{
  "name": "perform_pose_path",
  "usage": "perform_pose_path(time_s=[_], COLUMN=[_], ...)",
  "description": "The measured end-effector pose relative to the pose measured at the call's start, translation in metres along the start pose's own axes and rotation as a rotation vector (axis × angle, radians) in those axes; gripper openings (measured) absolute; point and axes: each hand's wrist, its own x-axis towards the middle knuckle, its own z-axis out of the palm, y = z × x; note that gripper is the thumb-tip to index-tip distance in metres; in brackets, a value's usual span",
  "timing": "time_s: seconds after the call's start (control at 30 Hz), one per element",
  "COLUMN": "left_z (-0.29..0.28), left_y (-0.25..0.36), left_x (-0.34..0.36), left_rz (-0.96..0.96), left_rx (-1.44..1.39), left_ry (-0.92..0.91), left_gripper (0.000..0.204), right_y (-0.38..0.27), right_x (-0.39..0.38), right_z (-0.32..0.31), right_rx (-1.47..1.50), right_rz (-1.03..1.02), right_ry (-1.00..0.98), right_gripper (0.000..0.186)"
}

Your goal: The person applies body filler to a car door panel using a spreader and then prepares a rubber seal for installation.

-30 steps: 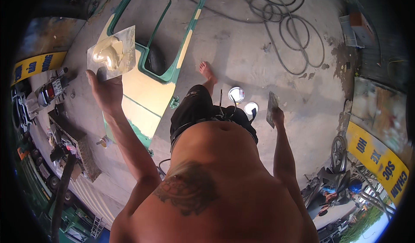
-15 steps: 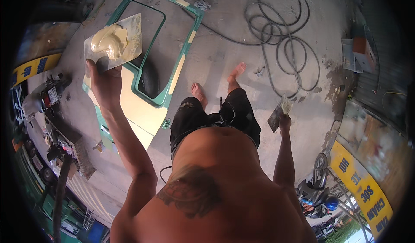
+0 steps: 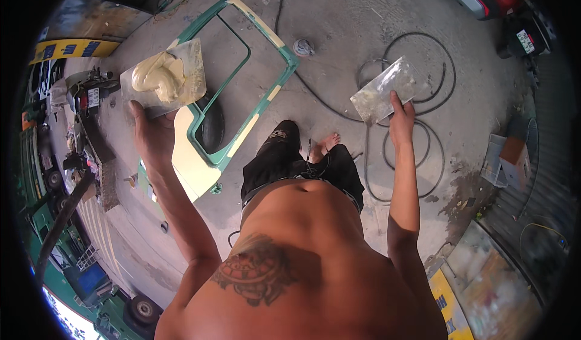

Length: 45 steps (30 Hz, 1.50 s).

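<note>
In my left hand (image 3: 152, 135) is a flat, pale, squarish plate (image 3: 195, 77), gripped at its near edge with the thumb on top. A thick swirl of cream-coloured body filler (image 3: 156, 78) lies on it. My right hand (image 3: 402, 121), off to the right, pinches a thin rectangular spreader plate (image 3: 387, 92), shiny and smeared, thumb on its upper face. The two plates are well apart. Beyond and below my left hand lies a green vehicle door (image 3: 281, 74) with an open window frame and cream filler patches (image 3: 193, 179); the left plate hides part of it.
A black hose (image 3: 446, 158) lies in loops on the concrete floor beneath my right hand. A tyre (image 3: 213, 128) shows through the door frame. A small grey item (image 3: 304, 48) sits near the door's corner. At right stand an open box (image 3: 514, 158) and a parked motorbike (image 3: 523, 40).
My right hand has come up and forward with its spreader, which now shows its broad face. My left hand still holds the filler-laden plate. The view has shifted, and one leg has stepped forward.
</note>
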Motion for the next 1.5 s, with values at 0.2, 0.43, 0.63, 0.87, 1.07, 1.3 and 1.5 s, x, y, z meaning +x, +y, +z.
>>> perform_pose_path(time_s=[0.2,0.43,0.63,0.87,1.07,1.3,1.5], left_z=[0.044,0.137,0.231,0.303,0.345,0.407,0.409], left_y=[-0.034,-0.114,-0.131,-0.091,-0.081,-0.104,-0.182], left_x=[-0.007,0.099,0.22,0.32,0.368,0.362,0.303], left_rz=[0.112,-0.104,0.326,0.623,0.7,0.203,-0.251], left_rx=[0.865,0.179,0.567,1.007,1.203,1.242,0.654], left_ry=[0.258,0.251,0.147,-0.06,0.014,0.374,0.811], left_gripper=[0.05,0.054,0.048,0.057,0.07,0.068,0.045], right_y=[-0.087,-0.194,-0.272,-0.335,-0.35,-0.33,-0.291], right_x=[0.079,0.14,0.224,0.316,0.416,0.524,0.585], right_z=[0.08,0.15,0.221,0.288,0.355,0.444,0.505], right_rx=[0.468,0.444,0.44,0.519,0.319,-0.05,-0.154], right_rz=[0.214,0.442,0.682,0.883,0.912,0.762,0.81], right_ry=[-0.284,-0.51,-0.674,-0.844,-1.056,-1.275,-1.409], right_gripper=[0.031,0.03,0.025,0.026,0.026,0.026,0.032])
